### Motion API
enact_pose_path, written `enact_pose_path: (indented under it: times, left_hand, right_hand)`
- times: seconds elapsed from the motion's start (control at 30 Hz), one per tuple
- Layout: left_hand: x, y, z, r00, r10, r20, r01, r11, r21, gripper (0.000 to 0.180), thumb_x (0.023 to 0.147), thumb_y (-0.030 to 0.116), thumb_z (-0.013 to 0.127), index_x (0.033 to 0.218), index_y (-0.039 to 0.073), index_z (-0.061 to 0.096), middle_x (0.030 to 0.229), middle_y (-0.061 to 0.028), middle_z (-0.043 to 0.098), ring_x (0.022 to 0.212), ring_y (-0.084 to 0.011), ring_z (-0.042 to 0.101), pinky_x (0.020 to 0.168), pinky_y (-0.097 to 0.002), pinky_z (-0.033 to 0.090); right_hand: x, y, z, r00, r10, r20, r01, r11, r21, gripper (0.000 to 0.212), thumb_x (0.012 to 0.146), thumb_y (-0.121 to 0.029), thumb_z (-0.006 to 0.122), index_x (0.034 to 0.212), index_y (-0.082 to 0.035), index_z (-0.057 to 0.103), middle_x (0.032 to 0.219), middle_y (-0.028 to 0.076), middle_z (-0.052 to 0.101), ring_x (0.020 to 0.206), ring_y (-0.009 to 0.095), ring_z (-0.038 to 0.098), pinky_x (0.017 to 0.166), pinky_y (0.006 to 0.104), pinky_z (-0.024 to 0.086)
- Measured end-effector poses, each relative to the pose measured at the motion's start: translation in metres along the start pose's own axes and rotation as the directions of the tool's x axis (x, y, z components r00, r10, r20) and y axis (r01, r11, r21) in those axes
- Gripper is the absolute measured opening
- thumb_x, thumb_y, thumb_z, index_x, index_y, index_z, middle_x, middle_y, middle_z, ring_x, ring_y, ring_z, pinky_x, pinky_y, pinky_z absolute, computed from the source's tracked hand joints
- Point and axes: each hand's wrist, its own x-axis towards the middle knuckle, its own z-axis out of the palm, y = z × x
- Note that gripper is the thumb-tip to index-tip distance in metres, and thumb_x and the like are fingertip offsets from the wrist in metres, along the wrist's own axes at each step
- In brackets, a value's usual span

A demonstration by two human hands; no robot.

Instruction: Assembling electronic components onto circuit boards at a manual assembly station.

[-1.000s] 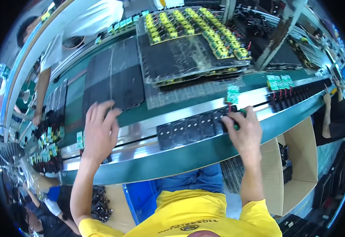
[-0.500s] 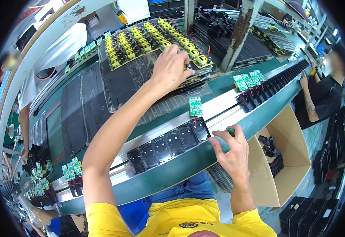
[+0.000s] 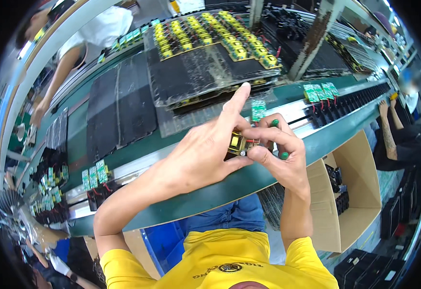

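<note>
Over the rail of the work line, my left hand (image 3: 203, 151) holds a small circuit board (image 3: 237, 143) with a yellow transformer on it. Its index finger points up and away, while the thumb reaches below the board. My right hand (image 3: 285, 159) is closed at the board's right end, thumb and fingertips by its red wires. A slim tool (image 3: 284, 155) with green ends is tucked in that same hand; its kind is mostly hidden. Just beyond the fingers stands a green circuit board (image 3: 258, 111). My hands and left forearm cover the black housings seen earlier on the rail.
Behind my hands, rows of yellow-topped boards (image 3: 220, 36) rest on stacked black sheets (image 3: 191, 77). More green boards (image 3: 320, 91) sit by black housings (image 3: 340, 108) along the rail. An open carton (image 3: 360, 192) stands at right. Co-workers are on both sides.
My left hand has come back from the rows of yellow-topped boards with one board. My right hand has risen to meet it above the rail. The view has shifted slightly.
</note>
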Motion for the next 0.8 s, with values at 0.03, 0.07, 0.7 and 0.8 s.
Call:
enact_pose_path:
  times: [0.03, 0.07, 0.7, 0.8]
  left_hand:
    - [-0.01, 0.003, -0.002, 1.0, -0.002, -0.022, 0.003, 0.999, 0.041, 0.121, 0.09, -0.001, 0.094, 0.188, 0.002, 0.023, 0.126, -0.0108, 0.08, 0.111, -0.0271, 0.077, 0.099, -0.0397, 0.062]
    - [-0.018, 0.004, -0.005, 0.999, -0.013, -0.035, 0.014, 0.999, 0.045, 0.121, 0.09, -0.001, 0.094, 0.188, 0.002, 0.023, 0.126, -0.0108, 0.08, 0.111, -0.0271, 0.077, 0.099, -0.0397, 0.062]
    - [-0.097, 0.009, -0.031, 0.969, -0.127, -0.214, 0.058, 0.952, -0.302, 0.006, 0.101, 0.002, 0.082, 0.105, 0.0, 0.078, 0.099, -0.0092, 0.078, 0.082, -0.0209, 0.066, 0.077, -0.0332, 0.054]
    - [-0.103, 0.001, -0.038, 0.971, -0.186, -0.151, 0.144, 0.956, -0.256, 0.006, 0.102, 0.002, 0.082, 0.106, 0.0, 0.078, 0.1, -0.0081, 0.078, 0.086, -0.0199, 0.066, 0.081, -0.032, 0.053]
  right_hand:
    - [0.001, 0.0, 0.006, 0.999, 0.018, 0.04, -0.021, 0.997, 0.079, 0.031, 0.089, -0.014, 0.099, 0.117, -0.003, 0.089, 0.119, 0.007, 0.064, 0.103, 0.018, 0.056, 0.09, 0.0306, 0.048]
    - [0.0, 0.001, 0.014, 0.998, 0.018, 0.057, -0.022, 0.996, 0.082, 0.031, 0.089, -0.014, 0.099, 0.117, -0.003, 0.089, 0.119, 0.007, 0.064, 0.103, 0.018, 0.056, 0.09, 0.0306, 0.048]
    - [-0.034, -0.018, 0.075, 0.989, -0.15, 0.004, 0.15, 0.989, 0.013, 0.015, 0.088, -0.012, 0.098, 0.102, -0.009, 0.092, 0.11, 0.007, 0.062, 0.1, 0.02, 0.055, 0.089, 0.035, 0.05]
    - [-0.032, -0.01, 0.081, 0.966, -0.254, 0.046, 0.257, 0.941, -0.22, 0.018, 0.088, -0.015, 0.099, 0.104, -0.01, 0.093, 0.109, 0.006, 0.063, 0.097, 0.02, 0.056, 0.086, 0.0346, 0.05]
